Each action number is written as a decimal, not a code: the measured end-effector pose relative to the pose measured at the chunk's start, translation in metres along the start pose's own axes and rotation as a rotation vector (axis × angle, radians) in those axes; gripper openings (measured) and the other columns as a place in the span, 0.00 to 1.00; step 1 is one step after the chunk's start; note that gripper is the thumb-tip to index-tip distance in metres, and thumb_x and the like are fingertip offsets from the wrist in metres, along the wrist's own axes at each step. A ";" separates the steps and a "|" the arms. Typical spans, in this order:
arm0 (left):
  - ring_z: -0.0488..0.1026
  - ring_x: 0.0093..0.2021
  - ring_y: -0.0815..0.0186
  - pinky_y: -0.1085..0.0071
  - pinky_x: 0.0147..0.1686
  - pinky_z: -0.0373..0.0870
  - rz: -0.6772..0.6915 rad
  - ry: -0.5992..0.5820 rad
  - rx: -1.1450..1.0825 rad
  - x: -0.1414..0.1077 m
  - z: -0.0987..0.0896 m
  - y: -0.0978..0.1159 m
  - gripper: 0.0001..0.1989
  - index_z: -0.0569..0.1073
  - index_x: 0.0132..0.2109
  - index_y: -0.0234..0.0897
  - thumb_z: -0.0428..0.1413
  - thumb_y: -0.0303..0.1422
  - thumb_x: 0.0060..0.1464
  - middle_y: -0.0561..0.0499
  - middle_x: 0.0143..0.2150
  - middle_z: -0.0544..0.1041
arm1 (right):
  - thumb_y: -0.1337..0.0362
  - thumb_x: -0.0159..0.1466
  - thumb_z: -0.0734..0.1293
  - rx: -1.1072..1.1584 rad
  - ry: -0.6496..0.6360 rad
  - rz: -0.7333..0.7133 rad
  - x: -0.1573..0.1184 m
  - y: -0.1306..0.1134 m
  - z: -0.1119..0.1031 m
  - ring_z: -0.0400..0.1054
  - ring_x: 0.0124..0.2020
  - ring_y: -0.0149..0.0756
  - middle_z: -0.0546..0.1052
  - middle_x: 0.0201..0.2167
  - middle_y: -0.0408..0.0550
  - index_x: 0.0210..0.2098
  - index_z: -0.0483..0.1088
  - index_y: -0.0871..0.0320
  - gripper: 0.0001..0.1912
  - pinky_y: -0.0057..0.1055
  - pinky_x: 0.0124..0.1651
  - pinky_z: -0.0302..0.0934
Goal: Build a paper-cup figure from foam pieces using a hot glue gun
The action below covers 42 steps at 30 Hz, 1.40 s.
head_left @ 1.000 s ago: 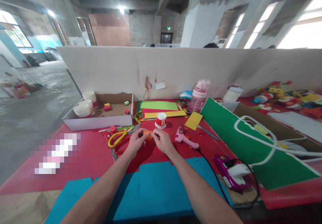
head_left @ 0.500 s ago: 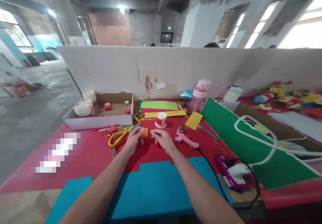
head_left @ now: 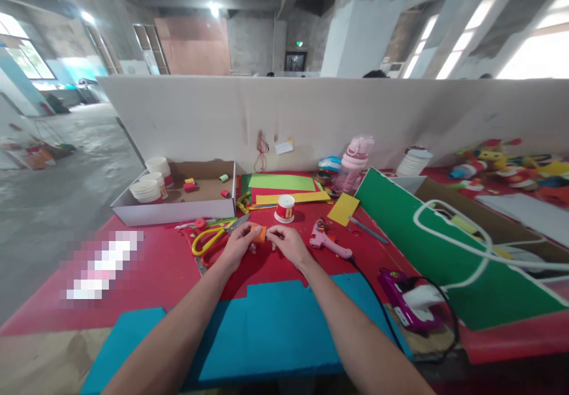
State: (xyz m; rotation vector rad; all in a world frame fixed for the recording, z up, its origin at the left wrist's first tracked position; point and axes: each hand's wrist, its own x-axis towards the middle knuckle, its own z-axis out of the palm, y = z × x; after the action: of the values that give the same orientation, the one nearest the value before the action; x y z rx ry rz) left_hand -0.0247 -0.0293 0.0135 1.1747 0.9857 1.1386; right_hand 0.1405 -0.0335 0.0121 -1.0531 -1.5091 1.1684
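Note:
My left hand (head_left: 241,242) is closed round a small orange paper roll (head_left: 259,234) in the middle of the table. The fingers of my right hand (head_left: 284,243) are pinched together at the roll's right edge. An upturned white and red paper cup (head_left: 284,209) stands just beyond my hands. Scissors with yellow handles (head_left: 208,242) lie to the left of my left hand, blades pointing towards the cup. To the right of my right hand rests a pink glue gun (head_left: 329,243) with a black cord.
A shallow white box (head_left: 178,212) at the back left holds paper cups and small paper rolls. Yellow paper (head_left: 344,209) and a pink bottle (head_left: 354,161) are at the back right. A green board (head_left: 427,253) and a purple power strip (head_left: 409,300) lie right; blue foam (head_left: 284,336) is in front.
My right hand has moved left to the orange roll, closing the gap between them. The orange roll has turned in my left hand and now shows its side.

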 end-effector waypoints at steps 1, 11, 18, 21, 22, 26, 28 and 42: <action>0.64 0.19 0.75 0.78 0.18 0.64 0.002 0.004 0.004 0.000 0.000 0.000 0.20 0.72 0.37 0.33 0.62 0.46 0.47 0.53 0.26 0.70 | 0.56 0.57 0.67 0.008 -0.005 0.001 0.000 0.000 0.000 0.63 0.20 0.29 0.69 0.17 0.39 0.31 0.73 0.58 0.11 0.25 0.25 0.58; 0.65 0.21 0.75 0.77 0.21 0.66 0.012 -0.032 0.017 -0.003 0.001 -0.001 0.19 0.72 0.38 0.33 0.61 0.46 0.49 0.53 0.29 0.71 | 0.57 0.57 0.68 0.066 -0.055 -0.026 0.001 0.004 -0.004 0.65 0.23 0.28 0.72 0.23 0.40 0.29 0.71 0.58 0.10 0.26 0.30 0.60; 0.66 0.20 0.74 0.77 0.21 0.66 0.063 0.023 0.139 -0.004 0.004 0.003 0.19 0.71 0.38 0.33 0.62 0.45 0.47 0.54 0.28 0.72 | 0.58 0.57 0.66 -0.017 0.007 -0.011 0.000 0.003 -0.003 0.64 0.20 0.28 0.70 0.21 0.39 0.29 0.69 0.58 0.08 0.25 0.25 0.56; 0.67 0.20 0.73 0.76 0.21 0.67 0.088 0.026 0.168 -0.005 0.005 0.003 0.18 0.71 0.38 0.34 0.63 0.43 0.46 0.54 0.27 0.72 | 0.62 0.57 0.64 -0.117 0.040 -0.065 0.000 0.006 0.000 0.62 0.20 0.28 0.69 0.19 0.39 0.26 0.67 0.57 0.06 0.25 0.25 0.56; 0.67 0.20 0.73 0.76 0.21 0.67 0.093 0.023 0.167 -0.005 0.006 0.002 0.18 0.70 0.39 0.35 0.63 0.43 0.46 0.55 0.27 0.71 | 0.63 0.57 0.64 -0.175 0.057 -0.099 0.000 0.006 0.001 0.61 0.20 0.28 0.68 0.19 0.38 0.25 0.66 0.57 0.05 0.25 0.26 0.55; 0.64 0.16 0.74 0.77 0.15 0.61 0.065 0.048 0.095 -0.006 0.010 0.001 0.19 0.70 0.40 0.36 0.63 0.44 0.46 0.57 0.23 0.69 | 0.70 0.56 0.63 -0.446 0.152 -0.270 -0.002 0.003 0.005 0.59 0.23 0.29 0.66 0.21 0.39 0.24 0.64 0.57 0.05 0.25 0.28 0.53; 0.62 0.14 0.74 0.78 0.12 0.58 0.032 0.068 0.028 -0.006 0.013 0.002 0.18 0.70 0.38 0.36 0.63 0.43 0.46 0.57 0.21 0.69 | 0.71 0.57 0.62 -0.546 0.175 -0.323 -0.004 -0.001 0.006 0.59 0.25 0.29 0.66 0.23 0.40 0.24 0.63 0.57 0.06 0.25 0.29 0.53; 0.58 0.11 0.74 0.78 0.10 0.51 -0.177 0.071 -0.196 -0.010 0.015 0.010 0.16 0.69 0.34 0.36 0.64 0.39 0.41 0.59 0.18 0.66 | 0.70 0.65 0.58 -1.023 0.264 -0.469 -0.005 -0.009 0.005 0.64 0.33 0.36 0.69 0.30 0.47 0.28 0.63 0.55 0.10 0.29 0.35 0.56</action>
State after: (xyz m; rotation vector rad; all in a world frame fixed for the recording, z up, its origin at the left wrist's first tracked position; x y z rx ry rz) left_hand -0.0136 -0.0409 0.0258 0.8780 0.9878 1.1135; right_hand 0.1364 -0.0411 0.0193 -1.3014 -2.0113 -0.1407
